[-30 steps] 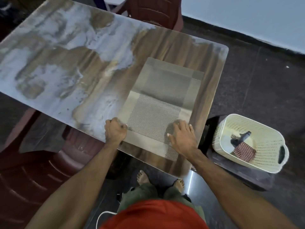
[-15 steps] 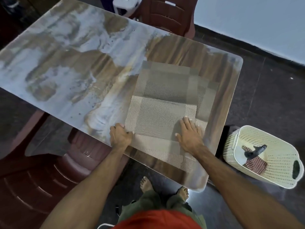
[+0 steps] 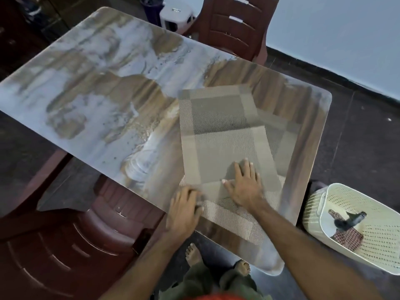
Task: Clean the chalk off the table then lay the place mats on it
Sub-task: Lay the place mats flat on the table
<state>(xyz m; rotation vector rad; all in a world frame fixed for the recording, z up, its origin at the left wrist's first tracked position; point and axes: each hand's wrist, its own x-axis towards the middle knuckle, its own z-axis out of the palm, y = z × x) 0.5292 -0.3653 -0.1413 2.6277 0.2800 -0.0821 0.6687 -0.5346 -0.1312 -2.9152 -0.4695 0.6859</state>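
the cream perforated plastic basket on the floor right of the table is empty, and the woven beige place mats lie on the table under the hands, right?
Not quite: the cream perforated plastic basket is not empty. The head view shows a red checked cloth and a dark object inside it. The rest holds: it sits on the floor right of the wooden table, and the woven beige place mats lie there under both hands.

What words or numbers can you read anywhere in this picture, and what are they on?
None can be read.
White stool beyond the table: a small dark mark on its top, too blurred to read.
Place mats, white basket and dark red chairs: no writing shows.
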